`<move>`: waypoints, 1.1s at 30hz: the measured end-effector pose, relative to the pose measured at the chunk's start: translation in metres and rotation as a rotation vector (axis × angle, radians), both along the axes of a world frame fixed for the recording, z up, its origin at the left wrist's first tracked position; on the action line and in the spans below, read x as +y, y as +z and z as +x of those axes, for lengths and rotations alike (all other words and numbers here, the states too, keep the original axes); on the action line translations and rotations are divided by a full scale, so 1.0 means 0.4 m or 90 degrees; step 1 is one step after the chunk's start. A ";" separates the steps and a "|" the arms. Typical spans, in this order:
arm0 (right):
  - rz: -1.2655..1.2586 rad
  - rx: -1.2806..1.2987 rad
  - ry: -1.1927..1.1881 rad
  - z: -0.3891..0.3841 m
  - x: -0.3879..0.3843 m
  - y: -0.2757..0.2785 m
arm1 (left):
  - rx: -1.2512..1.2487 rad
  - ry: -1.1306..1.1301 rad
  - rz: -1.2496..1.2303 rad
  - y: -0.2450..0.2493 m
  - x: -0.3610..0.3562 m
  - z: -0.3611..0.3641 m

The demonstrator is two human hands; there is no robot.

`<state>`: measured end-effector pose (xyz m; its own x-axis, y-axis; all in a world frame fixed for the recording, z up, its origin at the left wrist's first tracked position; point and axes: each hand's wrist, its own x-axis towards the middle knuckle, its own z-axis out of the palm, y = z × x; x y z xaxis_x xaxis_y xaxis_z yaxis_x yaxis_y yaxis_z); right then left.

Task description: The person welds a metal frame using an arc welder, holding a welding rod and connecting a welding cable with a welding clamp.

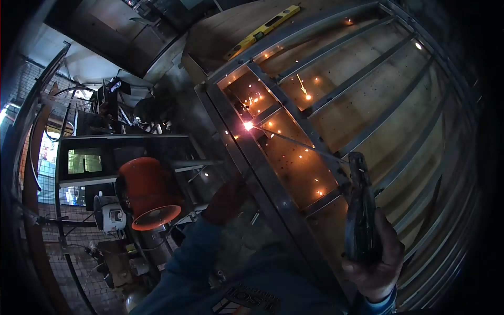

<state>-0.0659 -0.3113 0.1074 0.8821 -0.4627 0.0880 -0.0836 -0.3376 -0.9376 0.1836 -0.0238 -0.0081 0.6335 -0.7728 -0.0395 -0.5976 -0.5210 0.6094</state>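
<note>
My right hand (pixel 375 257) is closed around a dark welding electrode holder (pixel 362 210). From its jaw a thin welding rod (pixel 299 143) runs up and left to a bright arc at a joint of the metal frame (pixel 278 197). Orange sparks scatter around that joint. My left hand (pixel 228 199), in a dark red glove, is beside the frame's near rail, below the arc. Shadow hides its fingers, so I cannot make out their pose or whether they touch the rail.
Several parallel bars (pixel 362 68) of the frame stretch right over a brown board (pixel 378 115). A yellow spirit level (pixel 262 32) lies beyond the frame. At left are an orange drum-shaped blower (pixel 149 191), a white container (pixel 109 214) and a dark shelf rack (pixel 123 137).
</note>
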 end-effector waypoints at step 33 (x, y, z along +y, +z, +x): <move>0.086 -0.028 0.085 -0.004 -0.004 0.002 | 0.336 0.198 -0.050 0.065 -0.033 -0.018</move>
